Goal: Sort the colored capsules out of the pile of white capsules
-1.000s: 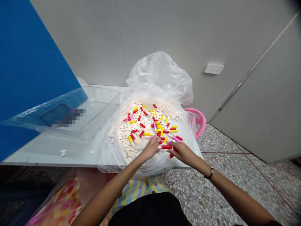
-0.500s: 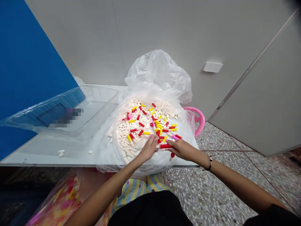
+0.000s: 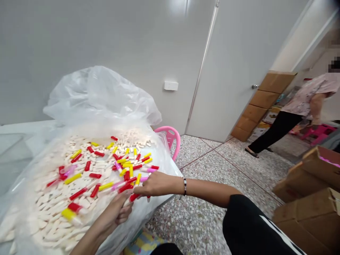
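My left hand (image 3: 118,209) is closed around the white end of a small red-and-white tube (image 3: 134,197). My right hand (image 3: 158,184) pinches the same tube at its red end, so the two hands nearly meet. Below and beside them, a clear plastic bag (image 3: 152,209) lies spread over the table, bearing many small white pieces (image 3: 53,228). Scattered on top are red tubes (image 3: 78,193), yellow tubes (image 3: 72,178) and a few pink ones, thickest just beyond my hands. A yellow tube and a red one lie near my left wrist.
Crumpled plastic (image 3: 103,92) rises against the grey wall. A pink chair (image 3: 177,143) stands past the table's right side. Cardboard boxes (image 3: 310,212) sit on the floor at right, more boxes (image 3: 265,97) by the door. A person (image 3: 300,99) is at far right.
The view has swung right and come closer to the pile; the doorway, boxes and a person now show, and the clear tray has mostly left view. Both hands remain on a red-and-white tube.
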The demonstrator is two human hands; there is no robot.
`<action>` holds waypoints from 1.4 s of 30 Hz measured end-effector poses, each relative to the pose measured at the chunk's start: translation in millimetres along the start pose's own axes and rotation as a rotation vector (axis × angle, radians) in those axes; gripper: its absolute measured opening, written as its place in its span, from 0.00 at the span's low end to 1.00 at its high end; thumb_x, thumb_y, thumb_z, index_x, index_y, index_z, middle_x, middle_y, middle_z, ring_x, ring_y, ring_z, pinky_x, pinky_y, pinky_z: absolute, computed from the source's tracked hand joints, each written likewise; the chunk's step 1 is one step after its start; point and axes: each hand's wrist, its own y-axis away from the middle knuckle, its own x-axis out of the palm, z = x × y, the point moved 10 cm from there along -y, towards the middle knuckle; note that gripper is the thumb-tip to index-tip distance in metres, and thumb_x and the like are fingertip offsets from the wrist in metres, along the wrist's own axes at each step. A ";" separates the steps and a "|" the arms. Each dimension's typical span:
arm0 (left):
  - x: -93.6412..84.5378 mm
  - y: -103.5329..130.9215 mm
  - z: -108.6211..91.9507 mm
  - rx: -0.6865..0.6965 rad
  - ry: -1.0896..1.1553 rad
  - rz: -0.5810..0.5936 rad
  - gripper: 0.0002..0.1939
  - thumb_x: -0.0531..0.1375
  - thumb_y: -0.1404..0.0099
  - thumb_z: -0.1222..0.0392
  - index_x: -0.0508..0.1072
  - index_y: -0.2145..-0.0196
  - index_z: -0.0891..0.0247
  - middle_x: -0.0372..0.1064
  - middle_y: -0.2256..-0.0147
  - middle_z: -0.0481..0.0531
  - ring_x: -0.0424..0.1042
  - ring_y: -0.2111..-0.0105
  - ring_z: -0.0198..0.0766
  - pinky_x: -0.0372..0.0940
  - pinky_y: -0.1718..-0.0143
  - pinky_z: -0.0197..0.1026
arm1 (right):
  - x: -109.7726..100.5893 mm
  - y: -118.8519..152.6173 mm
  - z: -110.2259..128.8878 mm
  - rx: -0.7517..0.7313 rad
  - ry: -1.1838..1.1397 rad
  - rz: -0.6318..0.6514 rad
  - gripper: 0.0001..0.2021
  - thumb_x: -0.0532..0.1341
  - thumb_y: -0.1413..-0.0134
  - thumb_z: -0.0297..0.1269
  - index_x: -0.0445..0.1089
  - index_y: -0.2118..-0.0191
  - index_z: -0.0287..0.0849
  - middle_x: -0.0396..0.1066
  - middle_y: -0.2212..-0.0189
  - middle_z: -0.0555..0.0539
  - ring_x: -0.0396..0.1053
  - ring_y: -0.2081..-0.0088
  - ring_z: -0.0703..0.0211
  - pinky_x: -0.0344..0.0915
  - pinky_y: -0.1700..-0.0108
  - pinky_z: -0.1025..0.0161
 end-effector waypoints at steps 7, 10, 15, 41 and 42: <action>-34.9 32.7 -28.0 0.489 -0.102 -0.454 0.18 0.57 0.44 0.45 0.64 0.63 0.60 0.63 0.73 0.47 0.62 0.77 0.33 0.54 0.78 0.34 | -5.0 -9.1 3.7 0.005 -0.332 -0.066 0.11 0.51 0.38 0.39 0.67 0.63 0.39 0.68 0.76 0.49 0.62 0.76 0.66 0.51 0.74 0.68; -35.4 56.9 -47.7 0.701 -0.365 -0.576 0.10 0.53 0.39 0.54 0.65 0.62 0.61 0.63 0.75 0.49 0.63 0.75 0.38 0.57 0.72 0.39 | 0.3 -14.1 -1.8 0.036 -0.678 -0.096 0.13 0.51 0.38 0.41 0.68 0.66 0.39 0.66 0.76 0.51 0.61 0.76 0.67 0.54 0.72 0.69; -16.2 66.9 -58.5 0.857 -0.938 -0.591 0.10 0.49 0.36 0.62 0.68 0.61 0.63 0.64 0.75 0.53 0.63 0.78 0.40 0.54 0.72 0.41 | 46.7 -19.0 -5.5 0.237 -1.181 0.075 0.17 0.53 0.43 0.50 0.67 0.64 0.39 0.54 0.86 0.58 0.52 0.86 0.70 0.49 0.83 0.70; -248.9 55.6 -91.0 0.192 -1.183 -1.158 0.11 0.49 0.37 0.67 0.67 0.58 0.65 0.63 0.54 0.62 0.59 0.50 0.48 0.56 0.50 0.50 | 98.7 30.8 -134.9 0.872 -1.104 -0.358 0.24 0.61 0.59 0.57 0.67 0.67 0.37 0.56 0.91 0.56 0.51 0.87 0.67 0.46 0.83 0.68; -248.0 56.4 -90.6 0.207 -1.177 -1.151 0.10 0.49 0.35 0.65 0.67 0.58 0.65 0.63 0.54 0.62 0.59 0.50 0.48 0.56 0.50 0.49 | 93.6 32.2 -137.3 0.868 -1.125 -0.421 0.24 0.62 0.60 0.56 0.68 0.68 0.37 0.57 0.90 0.55 0.52 0.87 0.67 0.47 0.83 0.68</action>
